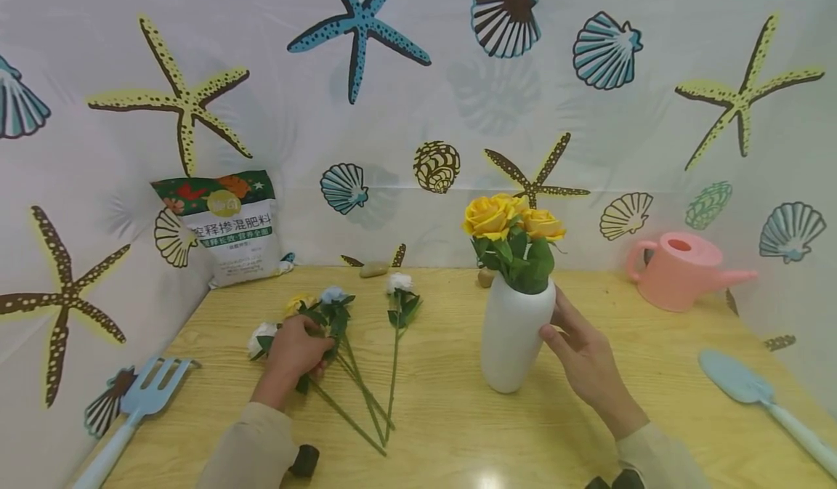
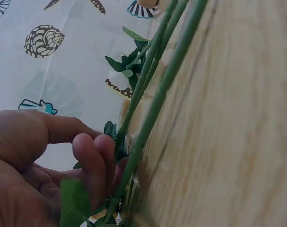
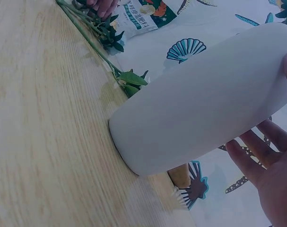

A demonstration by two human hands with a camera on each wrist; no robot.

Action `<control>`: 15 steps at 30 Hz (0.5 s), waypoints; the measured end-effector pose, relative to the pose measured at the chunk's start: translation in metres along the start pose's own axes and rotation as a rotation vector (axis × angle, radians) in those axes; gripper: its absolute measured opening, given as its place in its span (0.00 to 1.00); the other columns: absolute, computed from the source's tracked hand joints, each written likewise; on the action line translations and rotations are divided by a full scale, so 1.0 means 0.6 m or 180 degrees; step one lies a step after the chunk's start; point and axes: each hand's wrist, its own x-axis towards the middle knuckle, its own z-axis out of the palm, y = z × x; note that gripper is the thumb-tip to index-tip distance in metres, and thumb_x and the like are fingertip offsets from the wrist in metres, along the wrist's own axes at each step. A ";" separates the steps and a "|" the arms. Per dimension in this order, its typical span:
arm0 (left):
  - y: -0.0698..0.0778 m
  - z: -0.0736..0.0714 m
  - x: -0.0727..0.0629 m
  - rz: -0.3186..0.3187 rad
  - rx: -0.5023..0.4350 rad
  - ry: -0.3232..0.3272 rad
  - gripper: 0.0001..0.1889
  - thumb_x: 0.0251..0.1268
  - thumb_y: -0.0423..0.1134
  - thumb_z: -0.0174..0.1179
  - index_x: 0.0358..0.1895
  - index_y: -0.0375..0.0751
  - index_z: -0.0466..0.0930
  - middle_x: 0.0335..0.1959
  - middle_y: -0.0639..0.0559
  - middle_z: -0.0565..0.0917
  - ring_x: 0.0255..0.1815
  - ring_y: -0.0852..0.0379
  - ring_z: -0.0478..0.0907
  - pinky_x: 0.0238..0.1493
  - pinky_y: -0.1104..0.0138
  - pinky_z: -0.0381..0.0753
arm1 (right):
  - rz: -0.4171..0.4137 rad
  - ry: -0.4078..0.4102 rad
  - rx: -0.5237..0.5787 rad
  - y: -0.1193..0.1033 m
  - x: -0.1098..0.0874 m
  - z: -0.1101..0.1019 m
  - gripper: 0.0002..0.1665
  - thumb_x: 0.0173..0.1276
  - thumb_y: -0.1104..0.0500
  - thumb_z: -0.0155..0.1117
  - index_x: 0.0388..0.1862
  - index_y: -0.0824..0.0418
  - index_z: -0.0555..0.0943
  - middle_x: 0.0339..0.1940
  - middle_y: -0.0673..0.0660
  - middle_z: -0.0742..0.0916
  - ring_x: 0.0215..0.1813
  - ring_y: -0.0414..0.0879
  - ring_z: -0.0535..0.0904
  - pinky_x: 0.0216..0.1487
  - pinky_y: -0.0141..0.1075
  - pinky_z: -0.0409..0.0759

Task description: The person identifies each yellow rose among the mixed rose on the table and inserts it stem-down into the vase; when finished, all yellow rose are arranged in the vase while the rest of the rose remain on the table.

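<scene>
Among several artificial flowers lying on the table, my left hand (image 1: 297, 347) has its fingers curled. In the left wrist view thumb and fingertips close in at a leafy green stem (image 2: 155, 101), pinching beside the leaves, with the contact partly hidden. Around that hand lie a white flower (image 1: 261, 339), a yellow one (image 1: 299, 303) and a blue one (image 1: 333, 295). Another white flower (image 1: 399, 283) lies a little to the right. My right hand (image 1: 585, 354) holds the upper right side of a white vase (image 1: 513, 336), thumb in front and fingers behind. Yellow roses (image 1: 493, 217) with green leaves stand in it.
A fertilizer bag (image 1: 238, 235) leans at the back left, and a pink watering can (image 1: 683, 275) stands at the back right. A light-blue garden fork (image 1: 147, 394) lies left, a blue trowel (image 1: 739, 376) right. Small stones (image 1: 374, 269) sit along the back.
</scene>
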 end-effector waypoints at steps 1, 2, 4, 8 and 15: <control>0.000 0.000 -0.001 -0.0002 -0.0004 -0.0020 0.22 0.72 0.35 0.59 0.63 0.27 0.69 0.17 0.45 0.83 0.13 0.57 0.79 0.23 0.62 0.83 | 0.0002 -0.0001 -0.0002 0.000 0.000 0.000 0.38 0.77 0.60 0.58 0.81 0.43 0.59 0.69 0.30 0.73 0.59 0.22 0.74 0.59 0.18 0.72; 0.000 0.000 -0.001 0.0003 -0.0022 -0.0045 0.21 0.72 0.34 0.58 0.63 0.27 0.69 0.17 0.45 0.83 0.13 0.57 0.79 0.23 0.62 0.83 | -0.0001 -0.0003 0.0005 0.000 0.000 0.000 0.38 0.77 0.60 0.58 0.81 0.43 0.59 0.69 0.30 0.73 0.59 0.23 0.74 0.59 0.18 0.72; 0.001 0.001 -0.003 0.0024 -0.0060 -0.0088 0.21 0.72 0.32 0.54 0.64 0.26 0.70 0.17 0.45 0.83 0.13 0.57 0.79 0.23 0.62 0.83 | -0.0014 -0.0001 0.0036 0.000 -0.001 0.000 0.38 0.77 0.61 0.58 0.81 0.44 0.59 0.69 0.29 0.73 0.59 0.23 0.75 0.59 0.18 0.73; -0.001 0.002 -0.003 0.0051 -0.0164 -0.0102 0.21 0.71 0.27 0.47 0.66 0.26 0.70 0.17 0.44 0.82 0.13 0.57 0.77 0.21 0.63 0.81 | -0.0041 0.0018 0.0073 0.001 0.000 0.000 0.37 0.77 0.62 0.59 0.81 0.46 0.60 0.68 0.26 0.73 0.58 0.23 0.75 0.58 0.18 0.73; -0.006 0.012 0.005 0.0073 -0.0227 -0.0022 0.22 0.70 0.30 0.56 0.65 0.27 0.72 0.16 0.46 0.82 0.12 0.60 0.75 0.19 0.65 0.79 | 0.0006 0.0021 -0.0005 -0.001 -0.001 -0.001 0.37 0.77 0.61 0.59 0.81 0.45 0.60 0.68 0.27 0.73 0.58 0.22 0.74 0.59 0.18 0.72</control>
